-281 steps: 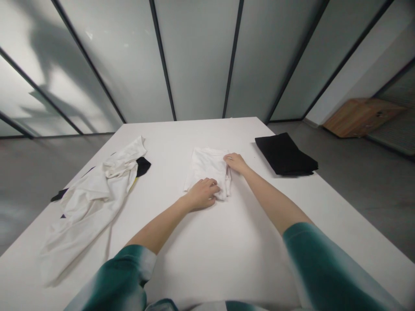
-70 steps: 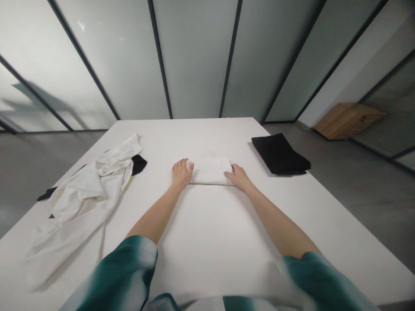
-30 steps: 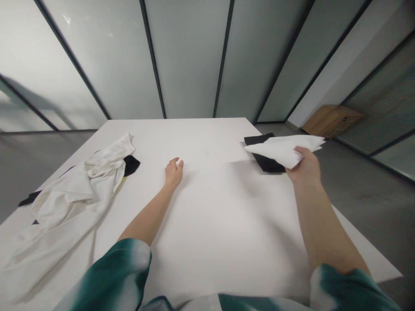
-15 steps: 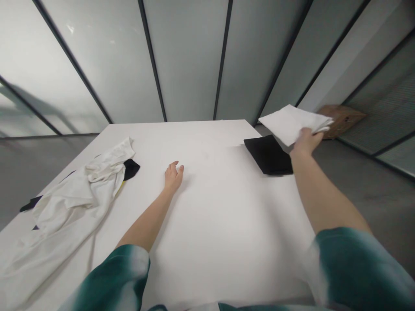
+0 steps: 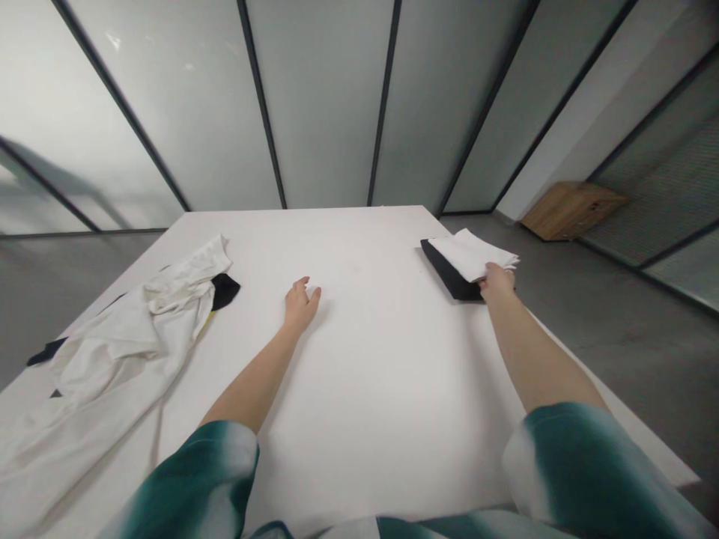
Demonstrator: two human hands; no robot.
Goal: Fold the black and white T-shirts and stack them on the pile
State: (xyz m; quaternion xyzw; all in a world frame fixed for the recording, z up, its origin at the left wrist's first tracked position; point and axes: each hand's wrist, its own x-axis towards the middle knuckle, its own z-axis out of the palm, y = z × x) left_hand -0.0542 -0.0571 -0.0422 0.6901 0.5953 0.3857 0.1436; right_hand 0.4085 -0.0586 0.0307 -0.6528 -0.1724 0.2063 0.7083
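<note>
Head view: the right hand (image 5: 497,280) has fingers closed on the near edge of the folded white cloth (image 5: 472,253), which overlaps the black cloth (image 5: 457,287) by the bench's (image 5: 359,359) right edge, toward the far corner. The left hand (image 5: 301,303), loosely open and bare, is mid-bench. White garments (image 5: 129,352) lie along the left edge.

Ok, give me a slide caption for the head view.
Right hand holds a folded white cloth over a black cloth; left hand holds nothing.
</note>
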